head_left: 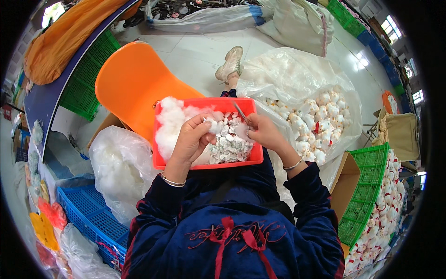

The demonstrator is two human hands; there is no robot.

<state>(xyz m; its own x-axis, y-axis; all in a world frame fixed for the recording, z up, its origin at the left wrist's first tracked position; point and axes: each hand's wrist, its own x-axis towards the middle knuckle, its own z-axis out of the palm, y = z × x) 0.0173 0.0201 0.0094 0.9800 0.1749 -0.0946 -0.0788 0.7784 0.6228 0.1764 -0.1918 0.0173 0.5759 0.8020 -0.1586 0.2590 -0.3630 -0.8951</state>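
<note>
A red tray rests on my lap. White fluffy stuffing fills its left side, and a pile of small white pieces with grey-green marks lies at its right. Over the tray, my left hand is closed in a pinch on a small white piece. My right hand grips a slim metal tool, perhaps forceps, its narrow end pointing up and left. The two hands are a short way apart, and the tool's handle is partly hidden by my fingers.
A large clear bag holding many small white stuffed pieces lies at the right. An orange chair stands left of the tray, with a bag of stuffing below. Blue and green crates flank me.
</note>
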